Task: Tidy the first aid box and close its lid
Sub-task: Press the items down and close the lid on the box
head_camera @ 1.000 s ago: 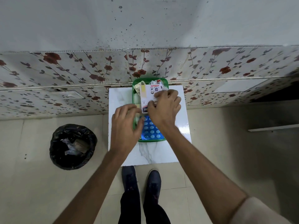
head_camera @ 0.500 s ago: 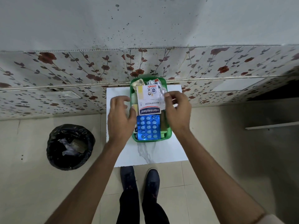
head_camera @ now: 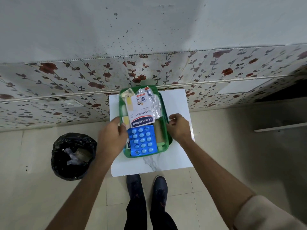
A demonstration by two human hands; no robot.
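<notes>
The green first aid box (head_camera: 146, 156) stands open on a small white table (head_camera: 177, 156). Inside, a white Hansaplast plaster pack (head_camera: 141, 113) lies above a blue blister strip of pills (head_camera: 142, 141). A tan roll (head_camera: 159, 132) lies along the right side, crumpled foil (head_camera: 155, 103) at the upper right and a small strip of pale tablets (head_camera: 127, 92) at the far left corner. My left hand (head_camera: 111, 138) grips the box's left rim, thumb by the blister strip. My right hand (head_camera: 179, 128) holds the right rim with curled fingers. I cannot make out a lid.
The table stands against a wall with a flowered tile band (head_camera: 83, 83). A bin lined with a black bag (head_camera: 73, 156) holding some rubbish stands on the floor to the left. My dark shoes (head_camera: 134, 183) are just under the table's near edge.
My right hand let go of the plaster pack, which now lies flat in the box. Both hands moved out to the box's sides, and the box slid toward me and slightly left.
</notes>
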